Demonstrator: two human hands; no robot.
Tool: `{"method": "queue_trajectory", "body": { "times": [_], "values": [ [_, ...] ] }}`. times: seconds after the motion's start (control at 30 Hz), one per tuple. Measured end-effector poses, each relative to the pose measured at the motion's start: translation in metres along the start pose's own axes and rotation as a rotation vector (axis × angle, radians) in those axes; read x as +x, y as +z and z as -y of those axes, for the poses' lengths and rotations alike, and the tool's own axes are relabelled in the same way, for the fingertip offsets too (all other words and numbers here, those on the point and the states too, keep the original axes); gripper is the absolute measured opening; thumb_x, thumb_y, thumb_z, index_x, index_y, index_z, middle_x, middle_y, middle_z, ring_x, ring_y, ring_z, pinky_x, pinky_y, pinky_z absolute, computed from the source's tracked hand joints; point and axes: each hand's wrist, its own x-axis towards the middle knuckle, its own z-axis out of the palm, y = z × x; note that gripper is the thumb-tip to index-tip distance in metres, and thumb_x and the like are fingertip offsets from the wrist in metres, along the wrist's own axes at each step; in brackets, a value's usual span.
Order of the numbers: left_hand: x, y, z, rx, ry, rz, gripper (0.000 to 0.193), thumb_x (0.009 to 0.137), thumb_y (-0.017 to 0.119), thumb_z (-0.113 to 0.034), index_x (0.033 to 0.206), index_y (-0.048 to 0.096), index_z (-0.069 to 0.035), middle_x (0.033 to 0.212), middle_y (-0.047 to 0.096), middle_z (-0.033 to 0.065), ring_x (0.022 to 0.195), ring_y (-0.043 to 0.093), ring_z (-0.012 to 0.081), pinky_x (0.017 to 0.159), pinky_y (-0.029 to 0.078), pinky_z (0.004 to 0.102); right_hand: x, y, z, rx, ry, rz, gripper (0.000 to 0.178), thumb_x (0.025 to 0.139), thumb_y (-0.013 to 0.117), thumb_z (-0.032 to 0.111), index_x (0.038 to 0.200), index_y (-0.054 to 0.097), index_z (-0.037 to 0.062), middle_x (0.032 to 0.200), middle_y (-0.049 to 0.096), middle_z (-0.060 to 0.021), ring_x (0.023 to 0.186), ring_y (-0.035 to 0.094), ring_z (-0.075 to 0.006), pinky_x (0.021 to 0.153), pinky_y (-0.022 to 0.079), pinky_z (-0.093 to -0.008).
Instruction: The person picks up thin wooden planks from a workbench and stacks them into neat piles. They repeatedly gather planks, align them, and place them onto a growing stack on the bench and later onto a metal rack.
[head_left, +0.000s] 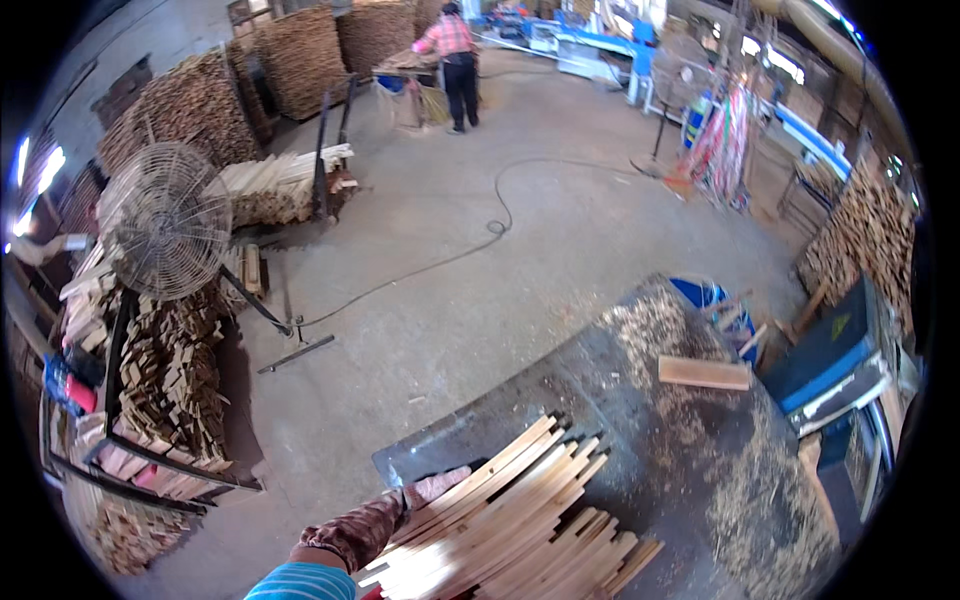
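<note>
My left hand [438, 486], in a pale pinkish glove with a brown patterned oversleeve, comes in from the lower edge. Its fingers are stretched out along the left side of a spread of pale wooden strips [490, 510], touching the outermost one. The strips lie side by side on a dark metal table [570, 370], their far ends uneven. A second, shorter group of strips [590, 550] lies just to the right. My right hand is out of the picture.
Wood shavings [765, 500] and a wooden block [704, 373] lie on the table's right part. A blue machine housing [835, 350] stands beyond. A caged fan [165, 222] and racked wood [170, 380] are at left. A cable [430, 265] crosses the floor; another person [457, 65] stands far off.
</note>
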Motion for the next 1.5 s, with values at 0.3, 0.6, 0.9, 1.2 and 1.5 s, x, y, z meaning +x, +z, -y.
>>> {"method": "queue_trajectory", "body": {
  "times": [0.3,0.6,0.9,1.2,1.5],
  "values": [
    [-0.005,-0.041,0.051,-0.361,-0.014,0.029,0.060,0.097,0.052,-0.061,0.128,0.067,-0.012,0.119,0.070,0.0060,0.103,0.066,0.0152,0.091,0.053,0.0324,0.010,0.023,0.055,-0.031,-0.138,0.206,0.058,0.092,0.066,0.022,0.140,0.042,0.0001,0.128,0.052,-0.0116,0.114,0.053,-0.0255,0.096,0.045,-0.0396],
    [-0.185,-0.109,0.094,-0.784,0.430,0.141,0.053,0.098,0.056,-0.054,0.127,0.066,-0.011,0.118,0.071,0.0060,0.103,0.066,0.0143,0.089,0.054,0.0329,-0.068,0.086,0.124,-0.056,-0.318,0.711,0.062,0.094,0.063,0.020,0.146,0.036,0.0002,0.138,0.047,-0.0151,0.123,0.048,-0.0282,0.103,0.041,-0.0422],
    [-0.399,-0.188,0.231,-1.194,0.909,-0.148,0.050,0.099,0.056,-0.050,0.127,0.066,-0.010,0.117,0.071,0.0056,0.101,0.066,0.0137,0.088,0.055,0.0322,-0.241,0.153,0.158,-0.117,-0.410,1.208,0.066,0.096,0.060,0.018,0.151,0.030,0.0002,0.148,0.041,-0.0186,0.132,0.043,-0.0310,0.109,0.037,-0.0447],
    [-0.617,-0.287,0.458,-1.077,1.107,-1.165,0.044,0.104,0.050,-0.045,0.134,0.058,-0.014,0.121,0.067,0.0039,0.103,0.063,0.0135,0.091,0.053,0.0314,-0.507,0.304,0.087,-0.239,-0.349,1.567,0.056,0.092,0.064,0.029,0.138,0.045,0.0037,0.135,0.052,-0.0169,0.124,0.050,-0.0297,0.106,0.038,-0.0408],
    [-0.801,-0.282,0.619,-1.516,1.199,-1.642,0.047,0.102,0.051,-0.048,0.134,0.058,-0.013,0.121,0.066,0.0048,0.104,0.063,0.0157,0.091,0.053,0.0340,-0.826,0.437,-0.037,0.001,-0.008,2.291,0.057,0.079,0.076,0.017,0.128,0.053,-0.0006,0.105,0.063,-0.0059,0.089,0.063,-0.0184,0.077,0.054,-0.0345]
  ]
}}
